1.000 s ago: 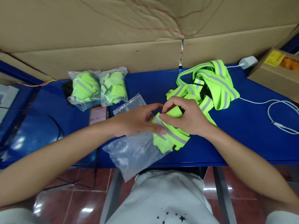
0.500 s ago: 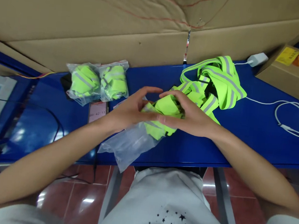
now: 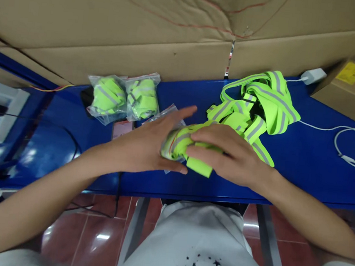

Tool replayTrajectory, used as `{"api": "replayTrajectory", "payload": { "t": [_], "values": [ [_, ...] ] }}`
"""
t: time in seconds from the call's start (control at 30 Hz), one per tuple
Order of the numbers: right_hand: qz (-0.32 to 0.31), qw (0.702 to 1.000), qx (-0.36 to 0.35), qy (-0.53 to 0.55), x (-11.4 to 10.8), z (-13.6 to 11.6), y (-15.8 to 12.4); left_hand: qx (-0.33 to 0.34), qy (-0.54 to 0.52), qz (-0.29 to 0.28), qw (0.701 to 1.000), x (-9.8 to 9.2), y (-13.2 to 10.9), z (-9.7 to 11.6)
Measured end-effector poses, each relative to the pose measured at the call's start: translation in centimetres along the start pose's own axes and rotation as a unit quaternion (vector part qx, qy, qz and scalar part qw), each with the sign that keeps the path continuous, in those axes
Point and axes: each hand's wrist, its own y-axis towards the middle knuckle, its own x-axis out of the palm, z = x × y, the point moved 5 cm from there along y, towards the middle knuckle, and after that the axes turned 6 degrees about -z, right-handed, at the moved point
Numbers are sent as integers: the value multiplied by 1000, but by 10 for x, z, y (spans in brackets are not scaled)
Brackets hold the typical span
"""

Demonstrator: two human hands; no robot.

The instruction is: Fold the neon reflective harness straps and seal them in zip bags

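A rolled bundle of neon-yellow reflective strap [image 3: 181, 145] with grey stripes is between my two hands above the front of the desk. Clear plastic bag film shows around its left end and behind it. My left hand [image 3: 146, 144] cups that left end, thumb on the near side and fingers on the far side. From the right, my right hand [image 3: 232, 155] presses bent fingers onto the bundle, and a loose strap end hangs below them. How far the bundle sits inside the bag is hidden by my hands.
Two clear bags of folded strap [image 3: 108, 97] lie at the back left, by a phone [image 3: 122, 128]. A loose pile of reflective straps [image 3: 271, 100] lies right of centre. Further right are a white charger [image 3: 314, 76], its cable and a cardboard box [image 3: 347, 99]. Cardboard [image 3: 125, 57] lines the back.
The bag's loose part, which hung toward the desk's front edge, is now mostly behind my hands. My left hand has opened wider around the bundle, and my right fingers have moved on top of it.
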Motion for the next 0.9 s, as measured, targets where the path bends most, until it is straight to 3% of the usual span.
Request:
{"api": "replayTrajectory", "payload": {
  "t": [0.1,0.23,0.4,0.53,0.63,0.77,0.9],
  "values": [
    [26,993,-83,-85,4,-17,-3,17,105,-23,994,3,-11,6],
    [-6,975,-138,-172,19,-26,-8,57,141,56,987,15,-15,7],
    [-10,969,-167,-180,34,-27,-12,118,174,111,971,39,-13,7],
    [-30,978,-111,-173,44,-19,-13,109,194,164,961,47,-12,0],
    [-83,981,-49,-170,50,-9,-13,106,223,187,951,46,-12,-9],
    [-148,984,58,-81,51,7,-12,79,253,220,939,40,-15,-16],
    [-140,978,152,14,48,16,-11,85,267,216,935,44,-14,-12]
  ]
}}
